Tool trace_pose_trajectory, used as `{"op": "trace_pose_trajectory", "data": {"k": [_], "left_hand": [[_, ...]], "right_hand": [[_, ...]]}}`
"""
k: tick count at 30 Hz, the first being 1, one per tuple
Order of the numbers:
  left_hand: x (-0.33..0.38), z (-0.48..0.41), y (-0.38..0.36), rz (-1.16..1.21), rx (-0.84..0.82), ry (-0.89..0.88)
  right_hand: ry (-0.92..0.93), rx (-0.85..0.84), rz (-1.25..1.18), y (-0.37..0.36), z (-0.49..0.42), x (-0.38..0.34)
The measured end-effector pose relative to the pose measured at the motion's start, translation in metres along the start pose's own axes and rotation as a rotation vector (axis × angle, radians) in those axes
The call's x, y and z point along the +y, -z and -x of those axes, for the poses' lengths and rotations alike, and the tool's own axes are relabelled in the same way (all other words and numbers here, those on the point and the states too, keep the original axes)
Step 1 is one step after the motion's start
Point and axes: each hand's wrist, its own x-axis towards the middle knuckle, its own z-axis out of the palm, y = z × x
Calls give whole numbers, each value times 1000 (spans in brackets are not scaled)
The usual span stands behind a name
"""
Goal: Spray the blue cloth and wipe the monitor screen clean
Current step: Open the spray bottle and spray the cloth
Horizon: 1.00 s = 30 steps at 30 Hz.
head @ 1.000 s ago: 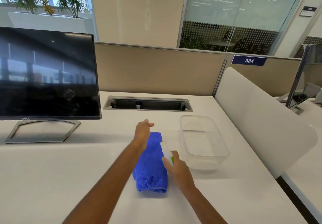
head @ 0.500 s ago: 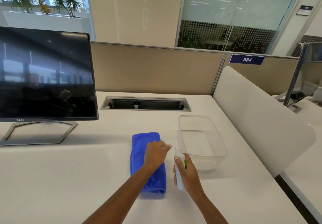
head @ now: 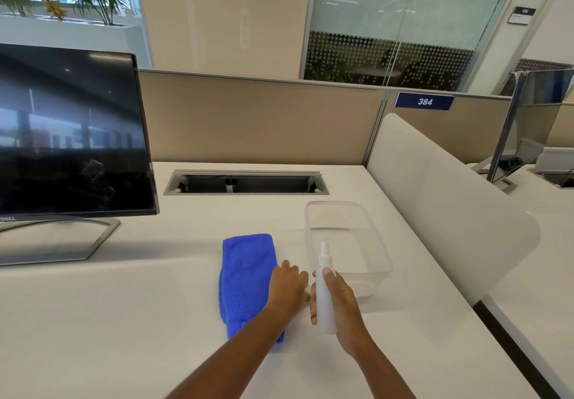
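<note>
A folded blue cloth lies on the white desk. My right hand is wrapped around a small white spray bottle, held upright just right of the cloth, nozzle up. My left hand hovers with loosely curled fingers at the cloth's right edge, close beside the bottle; whether it touches either cannot be told. The black monitor stands at the far left on a silver stand, with smudges on its lower screen.
A clear plastic tub sits right behind the bottle. A cable slot is cut into the desk's back. A beige partition closes the far side and a white curved divider the right side.
My left hand pulled back from the cloth's far end to its right edge beside the bottle. My right hand raised the bottle upright and moved it slightly right.
</note>
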Motion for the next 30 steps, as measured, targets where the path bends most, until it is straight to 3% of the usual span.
{"op": "trace_pose_trajectory", "data": {"k": [4, 7, 14, 18, 21, 24, 30], "left_hand": [[-9, 0, 4, 81, 4, 11], [-25, 1, 14, 161, 104, 56], [-85, 14, 27, 304, 312, 308], [-113, 21, 25, 303, 241, 458], [-124, 24, 23, 241, 149, 463], [-123, 23, 21, 271, 81, 477], [-109, 12, 20, 865, 1, 676]], "right_hand": [[-7, -7, 10, 1, -3, 0], [1, -14, 64, 0, -7, 1], [18, -82, 180, -14, -22, 3], [16, -100, 360, -25, -36, 7], [84, -99, 637, -35, -48, 8], [48, -109, 762, -45, -58, 9], [-39, -137, 719, -61, -67, 21]]}}
